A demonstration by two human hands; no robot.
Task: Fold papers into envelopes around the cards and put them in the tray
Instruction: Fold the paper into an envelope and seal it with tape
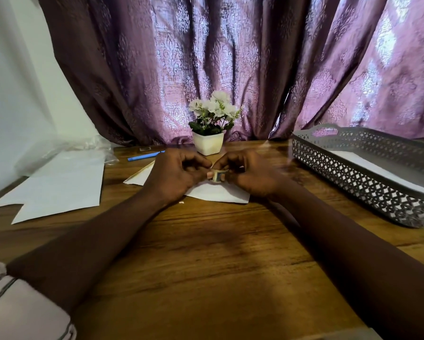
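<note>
Dim room; daylight glows through the curtain (230, 57) behind, leaving soft shadows on the table (206, 253). Wide-angle bending at edges; right hand (252, 175) slightly blurred.

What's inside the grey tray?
A flat white paper lies in the grey tray; its near wall covers the paper's front edge, and whether a card is inside cannot be seen.

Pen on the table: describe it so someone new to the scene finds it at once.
Start at the white flower pot at the back middle of the wooden table. Left of it, beyond the left hand, a pen lies flat on the wood. It is the only thin blue thing there; the sheets nearby are white.
</note>
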